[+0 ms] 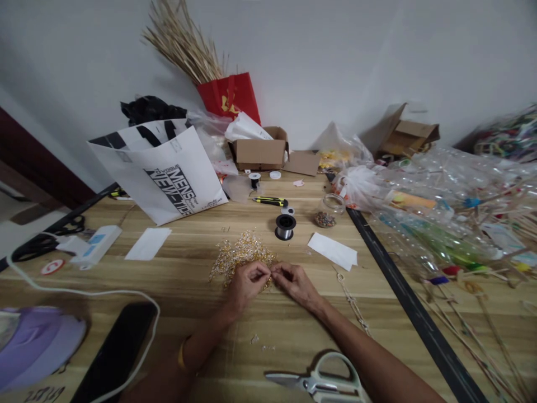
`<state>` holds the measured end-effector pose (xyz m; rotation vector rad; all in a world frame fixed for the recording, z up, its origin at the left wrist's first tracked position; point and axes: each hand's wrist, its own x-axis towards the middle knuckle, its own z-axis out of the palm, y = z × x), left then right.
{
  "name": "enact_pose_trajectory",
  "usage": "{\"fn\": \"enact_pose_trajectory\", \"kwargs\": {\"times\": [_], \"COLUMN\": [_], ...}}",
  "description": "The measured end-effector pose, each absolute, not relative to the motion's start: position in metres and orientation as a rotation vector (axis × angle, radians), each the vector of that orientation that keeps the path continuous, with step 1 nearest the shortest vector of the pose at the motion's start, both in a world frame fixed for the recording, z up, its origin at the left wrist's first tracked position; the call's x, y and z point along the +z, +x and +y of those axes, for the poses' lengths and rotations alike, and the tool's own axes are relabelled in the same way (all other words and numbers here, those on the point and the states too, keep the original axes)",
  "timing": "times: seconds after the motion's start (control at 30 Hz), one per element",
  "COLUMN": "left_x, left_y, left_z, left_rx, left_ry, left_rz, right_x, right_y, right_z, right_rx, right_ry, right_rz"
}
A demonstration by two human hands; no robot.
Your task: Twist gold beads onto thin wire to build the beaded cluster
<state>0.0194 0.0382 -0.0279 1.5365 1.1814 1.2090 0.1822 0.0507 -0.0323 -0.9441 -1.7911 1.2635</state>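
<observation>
My left hand (250, 284) and my right hand (297, 284) meet over the near edge of a loose pile of gold and clear beads (241, 252). Thumb and forefinger of each are pinched together, fingertips almost touching. Whatever lies between them is too small to make out. Beyond my hands stands a black spool of fine wire (285, 228). A beaded strand (352, 302) lies beside my right forearm, and a few clear beads (267, 347) lie between my forearms. Scissors with pale handles (331, 380) rest at the front edge.
A glass jar of beads (329, 211), a yellow-black utility knife (271, 201) and a paper slip (333, 250) lie farther back. At left are a white paper bag (163, 173), a power strip (97, 246), a phone (119, 350) and a cable. Plastic bottles (444, 224) crowd the right.
</observation>
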Motion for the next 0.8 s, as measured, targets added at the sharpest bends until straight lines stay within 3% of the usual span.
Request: {"fn": "enact_pose_trajectory", "kwargs": {"times": [0.8], "left_x": [-0.0269], "left_y": [0.0206], "left_z": [0.0346], "left_rx": [1.266], "left_ry": [1.695], "left_rz": [1.193], "right_x": [-0.0351], "right_y": [0.1811], "right_z": [0.0531], "right_rx": [1.356], "right_ry": [-0.913], "right_rz": [-1.701]}}
